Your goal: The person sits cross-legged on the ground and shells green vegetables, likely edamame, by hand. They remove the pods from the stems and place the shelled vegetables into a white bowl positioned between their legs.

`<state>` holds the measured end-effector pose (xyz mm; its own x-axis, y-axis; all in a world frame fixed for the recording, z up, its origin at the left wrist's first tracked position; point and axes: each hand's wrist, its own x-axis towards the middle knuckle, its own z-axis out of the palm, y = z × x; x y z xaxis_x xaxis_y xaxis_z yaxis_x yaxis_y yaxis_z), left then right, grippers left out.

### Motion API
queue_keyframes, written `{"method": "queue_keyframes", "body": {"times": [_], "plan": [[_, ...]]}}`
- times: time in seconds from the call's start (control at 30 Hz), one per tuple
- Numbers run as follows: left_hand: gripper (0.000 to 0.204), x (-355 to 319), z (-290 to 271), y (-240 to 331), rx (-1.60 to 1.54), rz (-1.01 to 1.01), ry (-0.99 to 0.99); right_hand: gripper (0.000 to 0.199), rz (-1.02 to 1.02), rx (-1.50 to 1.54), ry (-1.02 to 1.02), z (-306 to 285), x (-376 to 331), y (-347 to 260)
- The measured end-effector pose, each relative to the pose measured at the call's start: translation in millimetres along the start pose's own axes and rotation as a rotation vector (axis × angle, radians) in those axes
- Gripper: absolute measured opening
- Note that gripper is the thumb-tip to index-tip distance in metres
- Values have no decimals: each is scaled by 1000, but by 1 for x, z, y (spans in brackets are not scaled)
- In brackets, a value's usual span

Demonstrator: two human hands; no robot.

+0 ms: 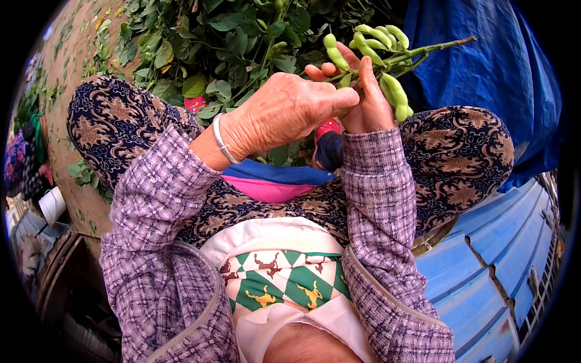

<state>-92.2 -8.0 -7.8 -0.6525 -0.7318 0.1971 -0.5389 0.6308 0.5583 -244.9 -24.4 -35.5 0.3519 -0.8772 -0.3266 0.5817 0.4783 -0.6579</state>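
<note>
In front of me, my right hand (368, 107) grips a cut soybean stalk (445, 46), which slants up to the right. Plump green soybean pods (375, 43) cluster along it above my fingers, and another pair of pods (394, 97) hangs at the right of my thumb. My left hand (289, 109), with a pale bangle (221, 138) on its wrist, is closed in a pinch against my right palm. A small green pod (345, 81) shows at those fingertips, partly covered by them.
A heap of leafy soybean plants (230, 54) lies beyond my knees. Blue tarp (478, 66) rises at the right, above blue corrugated sheeting (484, 260). Bare soil (72, 127) with scattered leaves stretches at the left, near a white bucket (52, 204).
</note>
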Motion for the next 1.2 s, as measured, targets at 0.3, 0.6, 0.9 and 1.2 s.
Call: {"method": "queue_keyframes", "body": {"times": [0.3, 0.6, 0.9, 1.2], "plan": [[20, 5, -24, -8, -1078, -412, 276, 47, -49, -39, -25, 3, -2, 2], [26, 0, -23, -24, -1385, -546, 146, 51, -140, -181, -67, 9, -1, 1], [23, 3, -25, -11, -1124, -544, 169, 53, -158, -56, -37, 17, -7, -2], [14, 6, -5, -2, -1399, -557, 297, 56, -69, 67, -143, 6, -9, 2]]}}
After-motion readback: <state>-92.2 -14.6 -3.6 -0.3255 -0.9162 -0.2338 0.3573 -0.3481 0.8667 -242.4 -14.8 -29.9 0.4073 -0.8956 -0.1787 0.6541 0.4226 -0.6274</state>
